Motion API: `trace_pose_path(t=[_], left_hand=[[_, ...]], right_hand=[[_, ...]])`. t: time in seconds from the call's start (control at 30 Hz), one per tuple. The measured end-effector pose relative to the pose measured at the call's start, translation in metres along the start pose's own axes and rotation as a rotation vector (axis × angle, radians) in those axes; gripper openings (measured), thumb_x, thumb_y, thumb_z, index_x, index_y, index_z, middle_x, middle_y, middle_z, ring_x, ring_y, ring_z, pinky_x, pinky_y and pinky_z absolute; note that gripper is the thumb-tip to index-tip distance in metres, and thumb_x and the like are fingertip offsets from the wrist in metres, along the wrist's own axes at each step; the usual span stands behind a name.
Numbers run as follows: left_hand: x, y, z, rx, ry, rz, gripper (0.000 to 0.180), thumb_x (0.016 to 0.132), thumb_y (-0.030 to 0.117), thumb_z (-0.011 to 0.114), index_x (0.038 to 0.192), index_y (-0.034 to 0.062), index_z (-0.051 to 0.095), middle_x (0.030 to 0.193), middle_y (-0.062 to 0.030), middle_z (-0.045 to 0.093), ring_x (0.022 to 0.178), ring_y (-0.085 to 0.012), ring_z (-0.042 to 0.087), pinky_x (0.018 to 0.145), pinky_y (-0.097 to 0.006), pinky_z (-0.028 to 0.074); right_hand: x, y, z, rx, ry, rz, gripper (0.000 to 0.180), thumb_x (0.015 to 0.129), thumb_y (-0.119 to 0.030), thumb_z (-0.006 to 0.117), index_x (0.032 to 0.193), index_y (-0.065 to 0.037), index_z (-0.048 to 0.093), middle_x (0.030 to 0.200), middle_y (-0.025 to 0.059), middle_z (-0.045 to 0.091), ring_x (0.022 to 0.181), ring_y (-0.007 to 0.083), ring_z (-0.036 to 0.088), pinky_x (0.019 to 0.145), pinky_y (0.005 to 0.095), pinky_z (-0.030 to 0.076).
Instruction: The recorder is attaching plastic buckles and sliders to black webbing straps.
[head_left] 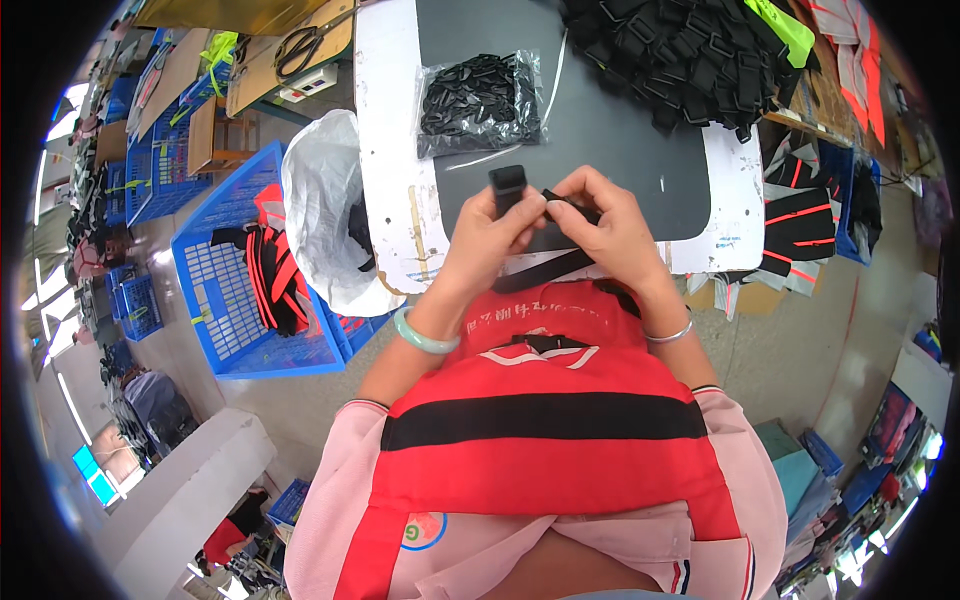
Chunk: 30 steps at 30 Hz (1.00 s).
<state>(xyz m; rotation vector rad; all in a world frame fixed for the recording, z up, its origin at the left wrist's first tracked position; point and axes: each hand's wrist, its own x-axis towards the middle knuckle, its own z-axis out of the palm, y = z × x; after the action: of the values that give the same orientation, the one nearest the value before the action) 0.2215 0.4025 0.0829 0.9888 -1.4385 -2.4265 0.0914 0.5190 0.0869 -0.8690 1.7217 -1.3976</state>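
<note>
1. Black webbing strap sits pinched in both hands over the desk edge; left hand also clamps the buckle.
2. Right hand is closed on the strap end; best to feed it flat, no twists.

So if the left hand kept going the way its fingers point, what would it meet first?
Probably the black buckle already at the left hand's fingertips; past that, the clear bag of black clips on the dark mat, though depth is unclear.

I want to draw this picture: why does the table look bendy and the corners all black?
Head view: the fisheye lens curves the table edge and leaves a black ring around the picture; the middle is sharp, where both hands, left and right, pinch a black strap; bright daylight washes out the left rim.
</note>
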Motion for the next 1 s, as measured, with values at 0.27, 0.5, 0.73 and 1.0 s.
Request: trace_pose_path(t=[0.27,0.5,0.73,1.0], left_hand=[[0.004,0.006,0.001,-0.082,0.069,0.052,0.018,0.090,0.023,0.061,0.088,0.0058,0.058,0.062,0.0038,0.048,0.050,-0.0024,0.039,0.045,-0.018,0.027],[-0.001,0.005,0.008,-0.075,0.117,0.183,0.018,0.090,0.023,0.062,0.088,0.0051,0.057,0.062,0.0053,0.045,0.051,-0.0017,0.037,0.045,-0.018,0.026],[0.004,0.006,0.006,-0.058,0.029,0.241,0.063,0.096,0.057,0.023,0.102,0.0041,0.058,0.075,0.0004,0.051,0.056,-0.0037,0.041,0.047,-0.018,0.029],[-0.009,0.006,0.022,-0.117,-0.056,0.388,0.062,0.097,0.053,0.025,0.114,0.0005,0.054,0.093,-0.0059,0.050,0.068,-0.0081,0.053,0.056,-0.023,0.048]], right_hand=[[-0.004,-0.006,-0.002,0.483,-0.076,0.245,0.011,0.087,-0.012,0.060,0.092,-0.004,0.055,0.079,-0.0051,0.055,0.072,0.0012,0.047,0.060,0.0185,0.038],[0.004,0.000,-0.003,0.323,-0.199,0.130,0.010,0.088,-0.011,0.057,0.094,-0.004,0.055,0.081,-0.0060,0.054,0.074,0.0008,0.047,0.063,0.0173,0.038],[-0.002,-0.001,0.008,0.561,-0.233,0.342,0.013,0.091,-0.017,0.054,0.088,-0.005,0.052,0.071,0.0010,0.055,0.055,0.0056,0.049,0.049,0.0184,0.038],[0.003,-0.013,0.012,0.801,-0.254,0.334,0.013,0.092,-0.021,0.054,0.092,-0.009,0.055,0.081,-0.0005,0.060,0.067,0.0055,0.053,0.056,0.0184,0.042]])
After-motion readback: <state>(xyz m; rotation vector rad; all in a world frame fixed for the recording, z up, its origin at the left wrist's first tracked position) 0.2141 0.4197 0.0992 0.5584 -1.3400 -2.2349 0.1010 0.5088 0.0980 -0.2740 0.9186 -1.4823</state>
